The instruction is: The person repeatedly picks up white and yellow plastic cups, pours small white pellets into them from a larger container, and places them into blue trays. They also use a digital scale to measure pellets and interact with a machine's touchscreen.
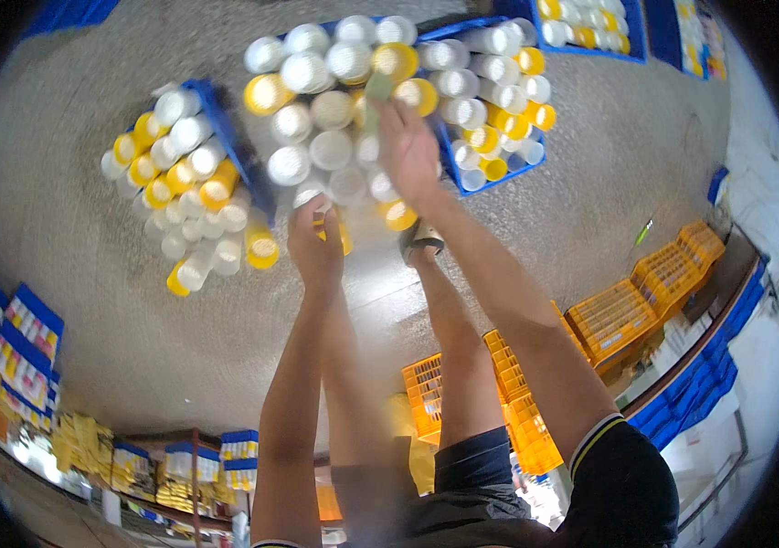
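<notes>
My left hand (316,251) reaches to the near edge of the middle group of white and yellow cup-shaped plastic containers (330,151). Its fingers are curled together around something small and pale that I cannot make out, beside a white container (309,195) and a yellow one. Further up, at the right part of the same group, my right hand (409,151) is smeared by motion. From its fingertips a flat green strip (377,89) sticks out over the containers, and the fingers appear closed on it. The containers lie in stacked rows with their round ends facing me.
To the left, a blue crate (216,128) borders more stacked containers; another blue crate (471,187) of them stands right. Filled blue crates (636,57) sit far right. Orange crates (613,320) line the near right. Blue-topped stacks (28,320) stand left. My foot (423,239) is behind the middle group.
</notes>
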The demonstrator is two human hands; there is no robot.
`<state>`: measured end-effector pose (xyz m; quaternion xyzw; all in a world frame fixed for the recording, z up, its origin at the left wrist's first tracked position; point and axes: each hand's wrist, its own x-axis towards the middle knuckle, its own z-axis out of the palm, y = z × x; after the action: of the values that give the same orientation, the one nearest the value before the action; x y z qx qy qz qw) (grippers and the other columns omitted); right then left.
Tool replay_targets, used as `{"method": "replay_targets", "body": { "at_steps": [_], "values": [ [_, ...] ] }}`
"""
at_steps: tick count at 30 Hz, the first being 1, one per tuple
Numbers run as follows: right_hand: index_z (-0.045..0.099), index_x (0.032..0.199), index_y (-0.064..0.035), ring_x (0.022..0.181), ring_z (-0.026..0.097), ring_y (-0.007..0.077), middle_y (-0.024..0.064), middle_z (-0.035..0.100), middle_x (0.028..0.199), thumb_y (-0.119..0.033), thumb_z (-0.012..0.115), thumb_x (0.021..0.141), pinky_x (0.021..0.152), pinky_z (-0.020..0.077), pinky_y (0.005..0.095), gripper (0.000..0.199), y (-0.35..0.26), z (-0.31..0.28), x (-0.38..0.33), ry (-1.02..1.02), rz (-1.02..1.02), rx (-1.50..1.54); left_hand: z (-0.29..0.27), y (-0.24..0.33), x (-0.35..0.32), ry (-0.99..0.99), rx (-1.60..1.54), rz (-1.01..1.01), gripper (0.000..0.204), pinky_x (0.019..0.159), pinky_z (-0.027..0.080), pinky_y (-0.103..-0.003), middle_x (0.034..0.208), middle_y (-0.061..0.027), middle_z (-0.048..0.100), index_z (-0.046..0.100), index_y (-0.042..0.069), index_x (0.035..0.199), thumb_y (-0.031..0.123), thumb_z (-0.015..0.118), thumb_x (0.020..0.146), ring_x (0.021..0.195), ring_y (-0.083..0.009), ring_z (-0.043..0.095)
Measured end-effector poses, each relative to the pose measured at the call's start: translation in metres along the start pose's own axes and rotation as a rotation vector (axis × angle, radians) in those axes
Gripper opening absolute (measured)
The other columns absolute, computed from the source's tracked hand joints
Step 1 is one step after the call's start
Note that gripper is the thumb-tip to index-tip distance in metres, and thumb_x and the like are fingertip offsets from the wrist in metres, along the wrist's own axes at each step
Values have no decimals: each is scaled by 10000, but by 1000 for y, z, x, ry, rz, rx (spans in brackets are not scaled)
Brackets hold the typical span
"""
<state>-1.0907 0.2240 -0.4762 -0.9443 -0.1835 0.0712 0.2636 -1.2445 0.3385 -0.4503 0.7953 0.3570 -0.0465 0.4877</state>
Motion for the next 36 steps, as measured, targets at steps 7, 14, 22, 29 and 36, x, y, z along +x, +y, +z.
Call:
{"method": "replay_targets", "body": {
  "at_steps": [7, 14, 22, 29, 36],
  "values": [
    [510, 1323, 6, 1166, 528, 298, 162, 477, 1398, -46, 557, 814, 968, 438, 408, 514, -24, 38, 13, -286, -371, -448, -58, -52, -28, 77, 56, -202, 268, 706, 535, -295, 1073, -122, 639, 641, 17, 1150, 39, 642, 883, 863, -190, 633],
    [477, 1345, 5, 1311, 433, 319, 195, 402, 1466, -49, 568, 824, 1075, 361, 444, 532, -24, 52, -12, -341, -392, -422, -103, -119, -57, 105, 90, -331, 290, 730, 541, -363, 1042, -138, 619, 644, 30, 1142, 58, 662, 853, 907, -262, 621],
    [504, 1306, -70, 1342, 412, 313, 142, 417, 1467, -104, 561, 863, 1147, 283, 482, 447, -53, 42, -1, -437, -299, -440, -133, -143, -55, 186, 34, -291, 246, 712, 543, -377, 1025, -160, 621, 657, 17, 1103, 62, 659, 862, 899, -282, 630],
    [603, 1181, -62, 983, 618, 327, 145, 644, 1038, -86, 547, 847, 834, 506, 440, 340, -135, 65, -41, -599, -349, -54, -182, -181, -36, 556, 241, -312, 359, 888, 480, -435, 1025, -185, 623, 571, -35, 1216, 154, 623, 916, 933, -323, 615],
    [502, 1397, -155, 905, 627, 298, 147, 613, 954, -70, 570, 844, 743, 509, 417, 563, -226, 130, -140, -988, -309, -274, -231, -279, 6, 104, 533, -524, 312, 934, 416, -472, 1028, -229, 672, 605, -26, 1171, 185, 562, 944, 967, -393, 614]
  ]
}}
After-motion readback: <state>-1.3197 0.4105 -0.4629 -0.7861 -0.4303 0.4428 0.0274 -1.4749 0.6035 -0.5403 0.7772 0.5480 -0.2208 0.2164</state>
